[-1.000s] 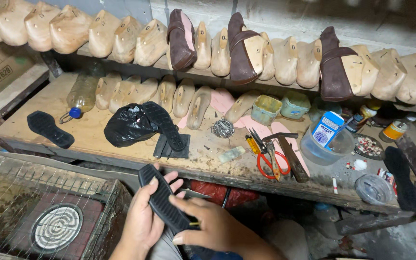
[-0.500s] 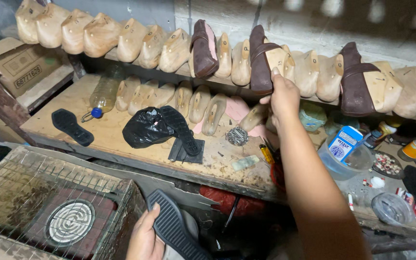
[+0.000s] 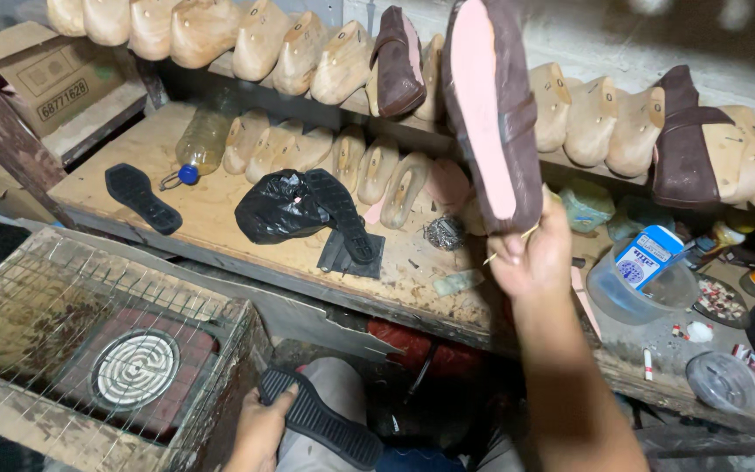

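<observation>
Right hand (image 3: 530, 253): grip clenching shoe (image 3: 493, 109) by its heel, pink bottom facing out, above surface (image 3: 220, 210) front edge. Left hand (image 3: 259, 428): grip pinning black sole (image 3: 321, 419) on lap. Advisable: keeping bottom turned clear for matching.

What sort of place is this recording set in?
Most likely a small shoemaker's workshop: rows of wooden shoe lasts on a shelf, loose black rubber soles on the workbench, and a lasted shoe held up.

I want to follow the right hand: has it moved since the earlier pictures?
Yes. The right hand was at the shelf of wooden shoe forms; now it is lower, in front of the workbench, holding up a brown shoe.
</observation>
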Motion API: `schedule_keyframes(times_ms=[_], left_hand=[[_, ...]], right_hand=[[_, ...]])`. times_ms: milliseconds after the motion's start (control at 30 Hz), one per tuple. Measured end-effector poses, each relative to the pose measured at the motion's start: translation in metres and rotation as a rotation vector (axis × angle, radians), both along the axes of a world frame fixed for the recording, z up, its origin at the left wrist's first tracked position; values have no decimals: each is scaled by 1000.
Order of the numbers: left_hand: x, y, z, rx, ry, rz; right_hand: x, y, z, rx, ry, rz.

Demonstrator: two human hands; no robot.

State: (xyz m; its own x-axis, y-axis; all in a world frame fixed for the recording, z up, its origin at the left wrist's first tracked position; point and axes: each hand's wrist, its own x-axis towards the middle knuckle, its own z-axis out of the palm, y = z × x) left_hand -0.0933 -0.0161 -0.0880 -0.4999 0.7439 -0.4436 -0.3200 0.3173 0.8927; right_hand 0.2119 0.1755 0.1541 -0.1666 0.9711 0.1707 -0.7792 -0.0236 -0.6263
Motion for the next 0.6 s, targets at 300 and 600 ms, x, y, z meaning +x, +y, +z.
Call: schedule_keyframes(times_ms=[300, 600], left_hand=[[43, -20, 109, 510, 41, -321], [20, -26, 140, 440, -53, -164]], right_hand=[[-73, -130, -90, -356, -207, 258], [-62, -135, -216, 397, -1176, 342]])
